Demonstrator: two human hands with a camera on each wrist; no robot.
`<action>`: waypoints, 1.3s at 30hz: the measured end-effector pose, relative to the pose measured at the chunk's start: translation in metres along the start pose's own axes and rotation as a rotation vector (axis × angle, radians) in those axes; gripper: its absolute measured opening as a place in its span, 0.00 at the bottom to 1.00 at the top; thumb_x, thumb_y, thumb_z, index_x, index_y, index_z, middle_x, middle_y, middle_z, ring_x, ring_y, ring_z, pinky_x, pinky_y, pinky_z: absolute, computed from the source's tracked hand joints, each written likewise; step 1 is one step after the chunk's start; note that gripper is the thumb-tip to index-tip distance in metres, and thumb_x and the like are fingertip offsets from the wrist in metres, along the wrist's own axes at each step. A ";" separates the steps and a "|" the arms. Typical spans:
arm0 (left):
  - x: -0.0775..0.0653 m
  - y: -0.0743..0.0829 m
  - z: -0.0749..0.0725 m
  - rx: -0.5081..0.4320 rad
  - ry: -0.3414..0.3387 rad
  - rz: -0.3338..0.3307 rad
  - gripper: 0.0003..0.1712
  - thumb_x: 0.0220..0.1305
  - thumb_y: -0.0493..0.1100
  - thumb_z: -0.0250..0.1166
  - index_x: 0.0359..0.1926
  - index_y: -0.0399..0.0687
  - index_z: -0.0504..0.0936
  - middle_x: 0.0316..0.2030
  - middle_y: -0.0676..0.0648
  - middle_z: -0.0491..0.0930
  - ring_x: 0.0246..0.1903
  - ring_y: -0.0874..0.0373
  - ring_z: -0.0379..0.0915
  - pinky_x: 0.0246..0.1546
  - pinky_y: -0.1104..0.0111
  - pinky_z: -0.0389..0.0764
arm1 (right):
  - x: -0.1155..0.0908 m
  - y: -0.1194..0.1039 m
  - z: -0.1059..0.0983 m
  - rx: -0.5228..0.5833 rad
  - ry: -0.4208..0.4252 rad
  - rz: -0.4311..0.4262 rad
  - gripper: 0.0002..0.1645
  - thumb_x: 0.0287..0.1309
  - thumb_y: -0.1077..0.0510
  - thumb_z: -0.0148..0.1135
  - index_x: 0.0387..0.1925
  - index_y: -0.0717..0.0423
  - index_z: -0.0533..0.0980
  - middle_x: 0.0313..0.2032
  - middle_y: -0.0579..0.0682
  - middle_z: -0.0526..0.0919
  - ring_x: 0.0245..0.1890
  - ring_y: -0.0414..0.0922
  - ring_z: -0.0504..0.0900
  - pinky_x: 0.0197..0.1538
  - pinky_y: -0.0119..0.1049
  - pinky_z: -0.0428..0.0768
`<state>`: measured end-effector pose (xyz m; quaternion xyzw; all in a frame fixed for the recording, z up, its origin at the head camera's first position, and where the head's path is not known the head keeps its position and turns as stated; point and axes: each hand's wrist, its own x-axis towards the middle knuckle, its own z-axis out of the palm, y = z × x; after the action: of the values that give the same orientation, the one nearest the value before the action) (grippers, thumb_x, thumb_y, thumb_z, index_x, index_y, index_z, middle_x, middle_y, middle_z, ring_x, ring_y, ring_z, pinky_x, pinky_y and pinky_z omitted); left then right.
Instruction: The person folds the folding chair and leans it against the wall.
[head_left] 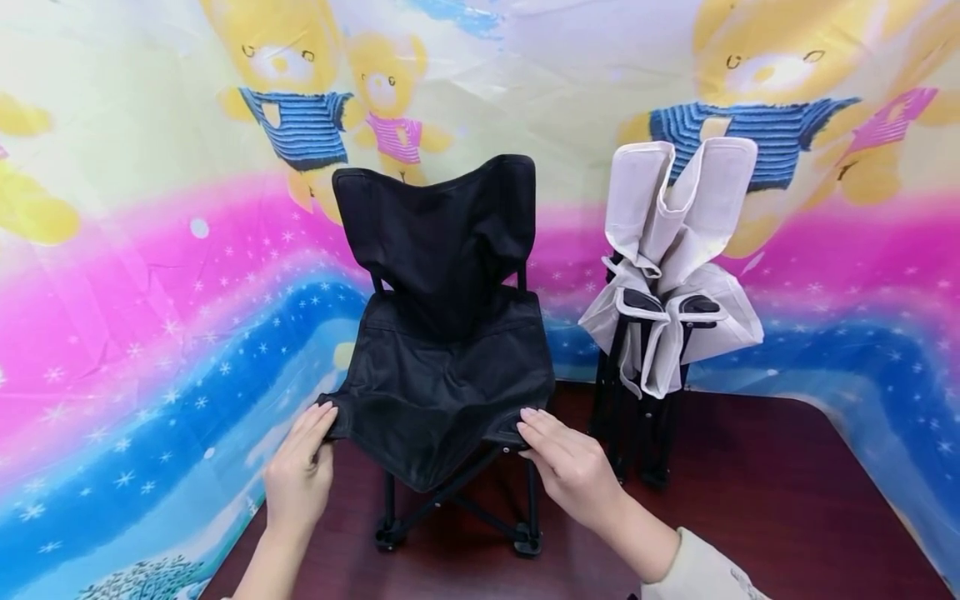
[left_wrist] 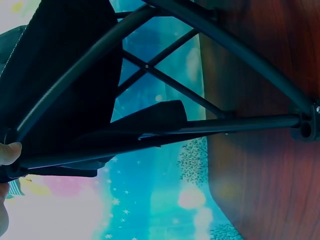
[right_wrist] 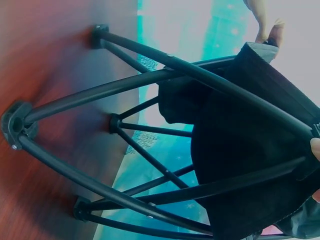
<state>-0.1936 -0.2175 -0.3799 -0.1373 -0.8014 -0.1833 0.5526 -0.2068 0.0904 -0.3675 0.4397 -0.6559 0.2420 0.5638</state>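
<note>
Pinched the near left corner (head_left: 342,418) of the black chair (head_left: 450,358) in the left hand (head_left: 298,477)! Had it unfolded, upright on the table (head_left: 780,500), sagging in front. Pinched the near right corner (head_left: 504,428), too, in the right hand (head_left: 576,472)! Spotted, farther right, the white chair (head_left: 678,242), folded, near the backdrop (head_left: 112,275).

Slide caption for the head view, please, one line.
Left hand and right hand grip the front seat corners of the black chair; the folded white chair stands beside it.
</note>
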 end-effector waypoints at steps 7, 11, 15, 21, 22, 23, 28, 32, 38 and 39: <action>0.005 0.007 0.003 -0.011 0.018 0.010 0.23 0.38 0.22 0.58 0.40 0.37 0.80 0.40 0.45 0.78 0.42 0.51 0.73 0.21 0.61 0.71 | 0.004 -0.001 0.000 -0.016 0.007 0.015 0.15 0.58 0.60 0.49 0.31 0.69 0.78 0.34 0.61 0.80 0.33 0.51 0.80 0.37 0.38 0.77; 0.009 0.011 0.005 -0.023 0.029 0.006 0.23 0.38 0.21 0.58 0.40 0.37 0.81 0.40 0.45 0.78 0.42 0.50 0.73 0.24 0.62 0.72 | 0.007 -0.002 0.000 -0.020 0.016 0.021 0.15 0.58 0.60 0.50 0.31 0.69 0.78 0.34 0.61 0.80 0.33 0.52 0.80 0.37 0.38 0.77; 0.012 0.017 0.008 -0.049 0.047 0.001 0.23 0.38 0.20 0.57 0.40 0.37 0.81 0.40 0.45 0.78 0.42 0.50 0.73 0.28 0.64 0.71 | 0.010 -0.002 0.000 -0.027 0.021 0.032 0.15 0.58 0.59 0.50 0.31 0.68 0.78 0.34 0.60 0.80 0.33 0.52 0.80 0.37 0.38 0.77; 0.016 0.024 0.012 -0.062 0.072 -0.012 0.23 0.39 0.20 0.56 0.39 0.37 0.81 0.40 0.45 0.79 0.42 0.50 0.73 0.34 0.68 0.72 | 0.013 -0.002 0.000 -0.021 0.019 0.049 0.15 0.58 0.59 0.49 0.31 0.68 0.78 0.35 0.60 0.80 0.34 0.52 0.80 0.38 0.38 0.76; 0.016 0.025 0.013 -0.061 0.074 -0.013 0.22 0.40 0.20 0.56 0.39 0.37 0.81 0.40 0.45 0.79 0.42 0.50 0.73 0.33 0.67 0.73 | 0.013 -0.002 0.000 -0.021 0.018 0.050 0.15 0.58 0.59 0.49 0.31 0.68 0.78 0.35 0.60 0.80 0.34 0.52 0.80 0.38 0.38 0.76; 0.016 0.026 0.013 -0.062 0.077 -0.014 0.22 0.40 0.21 0.56 0.39 0.37 0.81 0.40 0.45 0.79 0.42 0.50 0.73 0.31 0.65 0.73 | 0.014 -0.002 0.000 -0.023 0.018 0.051 0.15 0.58 0.59 0.49 0.31 0.68 0.78 0.35 0.60 0.80 0.34 0.52 0.80 0.37 0.38 0.76; 0.018 0.030 0.016 -0.066 0.092 -0.018 0.21 0.41 0.21 0.55 0.39 0.37 0.81 0.39 0.46 0.79 0.42 0.50 0.73 0.26 0.60 0.73 | 0.016 -0.001 0.000 -0.028 0.013 0.062 0.16 0.59 0.59 0.49 0.31 0.68 0.78 0.35 0.60 0.80 0.34 0.51 0.79 0.37 0.38 0.76; 0.020 0.035 0.018 -0.072 0.103 -0.012 0.21 0.41 0.21 0.56 0.39 0.37 0.81 0.39 0.46 0.79 0.42 0.50 0.73 0.22 0.61 0.73 | 0.018 -0.001 -0.001 -0.029 0.012 0.072 0.16 0.59 0.58 0.49 0.31 0.68 0.78 0.35 0.59 0.80 0.34 0.51 0.79 0.38 0.38 0.76; 0.023 0.041 0.020 -0.087 0.117 -0.005 0.20 0.42 0.21 0.55 0.38 0.36 0.81 0.39 0.45 0.79 0.42 0.51 0.74 0.26 0.60 0.74 | 0.020 -0.002 0.000 -0.037 0.022 0.075 0.16 0.58 0.58 0.49 0.31 0.68 0.78 0.35 0.60 0.80 0.34 0.51 0.79 0.38 0.38 0.76; 0.024 0.042 0.020 -0.087 0.119 -0.006 0.20 0.42 0.21 0.55 0.38 0.36 0.81 0.38 0.45 0.79 0.42 0.51 0.74 0.27 0.61 0.74 | 0.021 -0.002 0.000 -0.037 0.024 0.075 0.16 0.58 0.58 0.49 0.31 0.68 0.78 0.35 0.60 0.80 0.34 0.52 0.79 0.38 0.38 0.76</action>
<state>-0.2014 -0.1704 -0.3582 -0.1476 -0.7588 -0.2274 0.5923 -0.2051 0.0832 -0.3479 0.4014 -0.6696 0.2559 0.5701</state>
